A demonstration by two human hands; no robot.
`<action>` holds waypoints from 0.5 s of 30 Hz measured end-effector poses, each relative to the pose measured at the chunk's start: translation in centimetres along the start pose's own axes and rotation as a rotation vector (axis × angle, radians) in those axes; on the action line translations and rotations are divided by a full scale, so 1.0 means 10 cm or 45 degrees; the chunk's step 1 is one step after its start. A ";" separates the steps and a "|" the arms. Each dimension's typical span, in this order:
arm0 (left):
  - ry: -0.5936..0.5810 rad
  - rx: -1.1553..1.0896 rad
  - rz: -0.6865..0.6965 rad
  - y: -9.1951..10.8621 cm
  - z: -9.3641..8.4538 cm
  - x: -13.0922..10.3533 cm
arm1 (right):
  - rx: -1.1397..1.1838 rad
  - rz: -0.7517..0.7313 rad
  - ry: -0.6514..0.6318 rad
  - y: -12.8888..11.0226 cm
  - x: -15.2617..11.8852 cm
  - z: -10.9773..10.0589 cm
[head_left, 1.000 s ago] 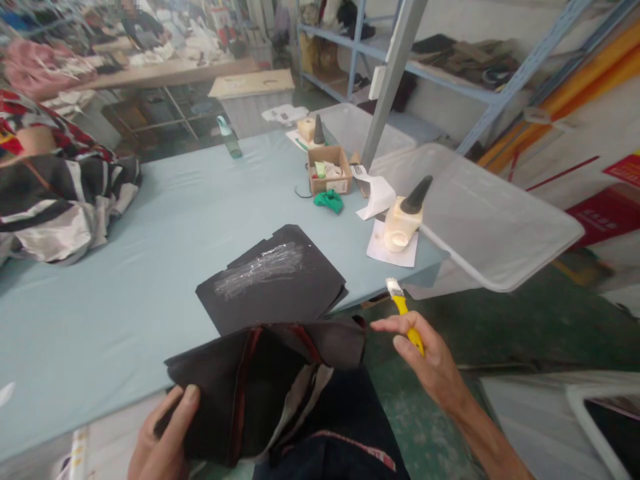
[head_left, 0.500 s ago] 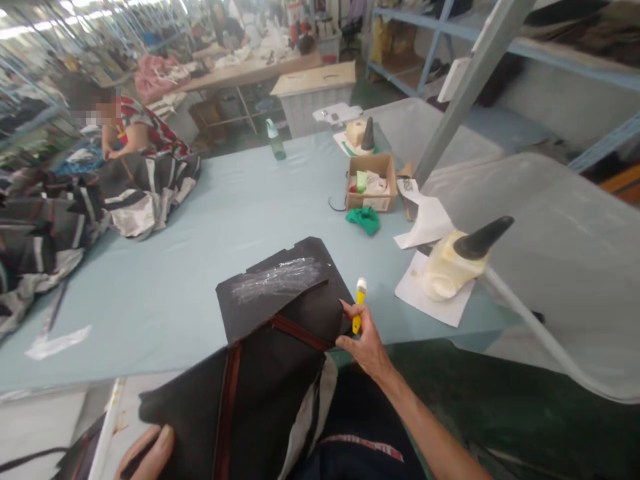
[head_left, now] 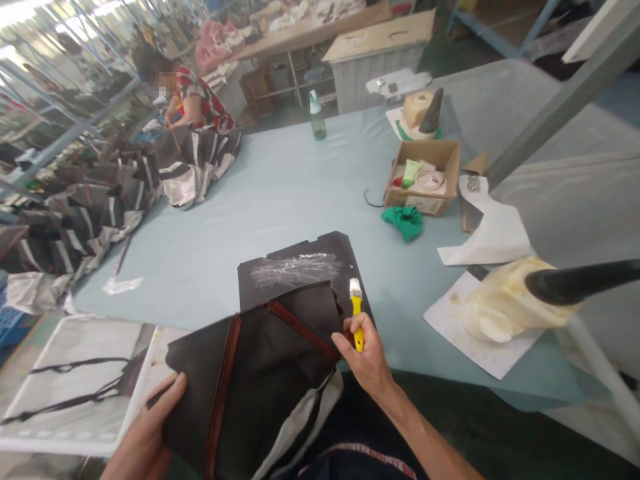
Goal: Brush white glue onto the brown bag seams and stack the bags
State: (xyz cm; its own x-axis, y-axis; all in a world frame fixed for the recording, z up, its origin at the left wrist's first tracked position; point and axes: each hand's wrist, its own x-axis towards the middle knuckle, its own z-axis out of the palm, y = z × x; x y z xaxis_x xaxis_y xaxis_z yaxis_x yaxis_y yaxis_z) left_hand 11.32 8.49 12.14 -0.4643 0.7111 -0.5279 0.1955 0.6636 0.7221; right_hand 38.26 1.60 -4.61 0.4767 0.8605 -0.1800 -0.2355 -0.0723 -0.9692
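The dark brown fabric bag panel with reddish-brown zipper strips (head_left: pixel 260 380) lies across our lap and reaches up over the near edge of the pale blue table (head_left: pixel 280 193). Our left hand (head_left: pixel 145 433) clamps its lower left corner, thumb pressed on top of the cloth and the other fingers hidden underneath. Our right hand (head_left: pixel 365 357) holds the panel's upper right corner and, in the same closed grip, pinches the small yellow-handled brush with white bristles (head_left: pixel 356 313), which stands upright out of the fist with the bristles above the knuckles.

Just beyond the right hand, partly under the panel's top edge, lies a flat black board with a shiny smear of glue (head_left: pixel 297 270); the bristles hang over its right edge, though we cannot tell whether they touch it. Well to the right of the brush, a cream-coloured glue bottle with a black cone nozzle (head_left: pixel 505 307) lies tilted on a stained white sheet (head_left: pixel 450 323). Farther out from the right hand sit a crumpled green cloth (head_left: pixel 405 221) and an open cardboard box (head_left: pixel 425 177). Far beyond the left hand, another person (head_left: pixel 193 100) works beside striped fabric (head_left: pixel 100 207).
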 end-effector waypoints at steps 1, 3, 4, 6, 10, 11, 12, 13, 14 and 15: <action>-0.025 0.001 -0.010 -0.01 0.02 0.07 | -0.022 -0.008 0.026 -0.04 -0.05 0.00; -0.056 0.011 -0.034 0.00 0.04 0.23 | -0.065 -0.019 0.080 -0.17 -0.19 -0.01; -0.061 0.039 -0.016 0.03 0.04 0.33 | -0.088 -0.027 0.103 -0.25 -0.26 -0.02; -0.122 0.112 0.044 0.12 0.08 0.53 | -0.156 -0.058 0.149 -0.42 -0.36 -0.01; -0.368 0.469 0.301 0.36 0.33 0.98 | -0.393 -0.188 0.292 -0.45 -0.15 0.08; -0.384 0.615 0.415 0.39 0.45 1.10 | -0.478 -0.221 0.328 -0.36 -0.02 0.12; -0.373 0.756 0.531 0.40 0.59 1.24 | -0.574 -0.256 0.349 -0.23 0.12 0.16; -0.338 0.865 0.631 0.38 0.75 1.39 | -0.638 -0.273 0.367 -0.08 0.25 0.20; -0.306 0.927 0.687 0.34 0.91 1.54 | -0.685 -0.276 0.377 0.08 0.36 0.25; -0.270 0.967 0.717 0.27 1.08 1.69 | -0.729 -0.279 0.387 0.25 0.45 0.29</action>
State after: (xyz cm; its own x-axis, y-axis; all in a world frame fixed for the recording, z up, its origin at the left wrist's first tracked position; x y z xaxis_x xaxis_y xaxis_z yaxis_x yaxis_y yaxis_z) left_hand 13.29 24.85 0.38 0.0191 0.9483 -0.3169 0.8821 0.1332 0.4518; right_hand 37.34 6.73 -7.39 0.6988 0.7117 0.0722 0.3384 -0.2400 -0.9099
